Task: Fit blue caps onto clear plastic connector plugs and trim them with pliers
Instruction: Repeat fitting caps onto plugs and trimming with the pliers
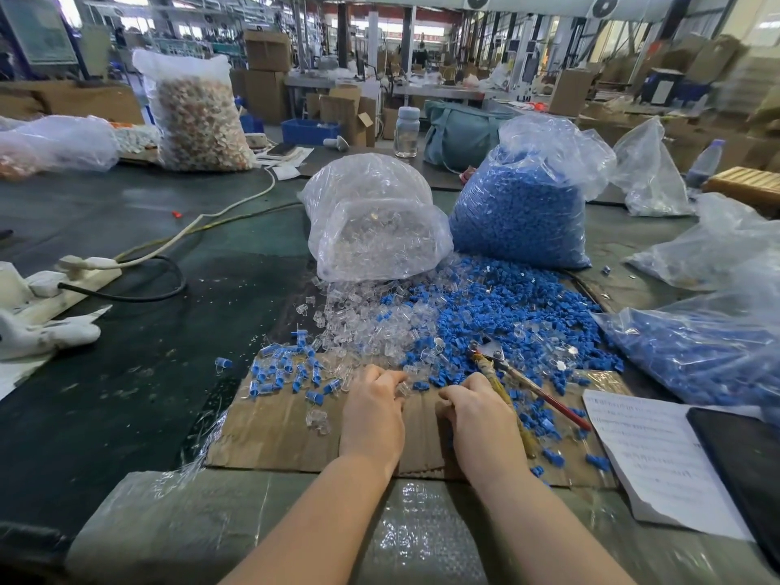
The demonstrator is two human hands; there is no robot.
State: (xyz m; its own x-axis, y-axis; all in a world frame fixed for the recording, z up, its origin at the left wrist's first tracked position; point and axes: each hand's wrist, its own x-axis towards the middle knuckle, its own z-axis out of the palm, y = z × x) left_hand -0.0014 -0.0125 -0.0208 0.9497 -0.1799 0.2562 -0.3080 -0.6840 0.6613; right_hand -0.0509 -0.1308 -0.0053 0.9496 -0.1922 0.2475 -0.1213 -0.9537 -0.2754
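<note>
Right hand (pixel 477 420) grips pliers (pixel 502 373); left hand (pixel 371 411) pinches clear plug (pixel 403 390)

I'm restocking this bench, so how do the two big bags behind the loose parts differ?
The clear-plug bag lies tipped toward the person, its mouth open and clear pieces spilling onto the cardboard; the blue-cap bag stands upright. The plug bag is lower and only partly filled, the cap bag taller and packed. Their contents differ: colourless plugs versus blue caps. Both are transparent plastic bags side by side.
</note>
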